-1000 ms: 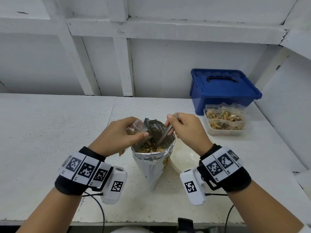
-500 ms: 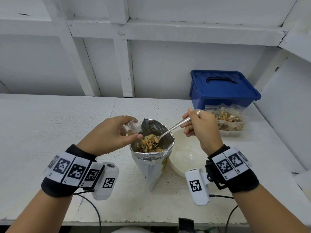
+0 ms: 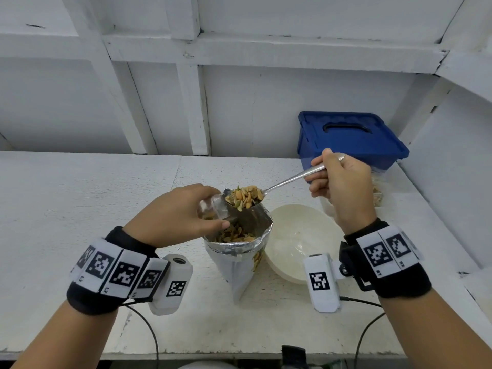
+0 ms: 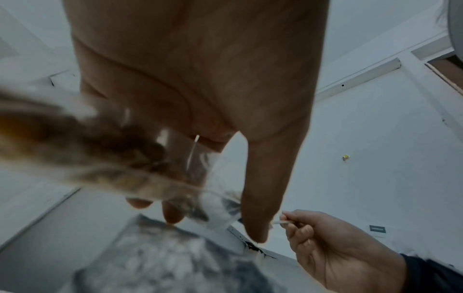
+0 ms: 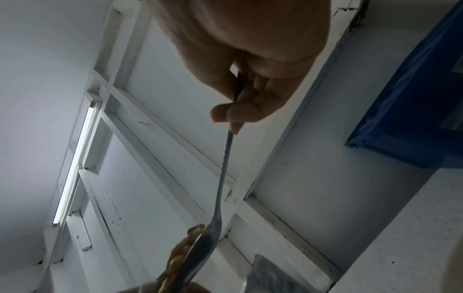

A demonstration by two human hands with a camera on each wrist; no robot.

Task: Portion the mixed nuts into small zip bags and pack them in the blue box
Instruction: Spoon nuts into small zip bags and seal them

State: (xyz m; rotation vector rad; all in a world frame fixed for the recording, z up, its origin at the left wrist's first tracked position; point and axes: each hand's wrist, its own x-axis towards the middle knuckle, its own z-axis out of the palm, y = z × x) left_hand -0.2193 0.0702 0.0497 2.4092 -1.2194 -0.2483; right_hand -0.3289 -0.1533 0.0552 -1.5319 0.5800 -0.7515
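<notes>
Right hand (image 3: 340, 187), fingers curled round the handle, holds spoon (image 3: 269, 191) heaped with mixed nuts (image 3: 246, 199) just above the foil bag (image 3: 239, 251). Left hand (image 3: 175, 217) pinches small zip bag (image 3: 210, 210) at the foil bag's left rim (mouth toward spoon). Blue box (image 3: 348, 139), lid on, behind-right of the foil bag.

Our worktable, with the foil bag in the middle and the rest to its right.

We see the foil bag (image 3: 239, 265) standing on the table (image 3: 80, 209) before us, nuts inside it. Our left hand (image 3: 175, 217) sits at its left rim with a small zip bag (image 3: 210, 209); our right hand (image 3: 343, 182) holds the spoon (image 3: 287, 182) above the bag's mouth, nuts in its bowl. Just right of the bag lies the bowl (image 3: 300, 243). Behind that, against the wall, stands the box (image 3: 348, 139), with filled bags (image 3: 378, 190) in front of it.
</notes>
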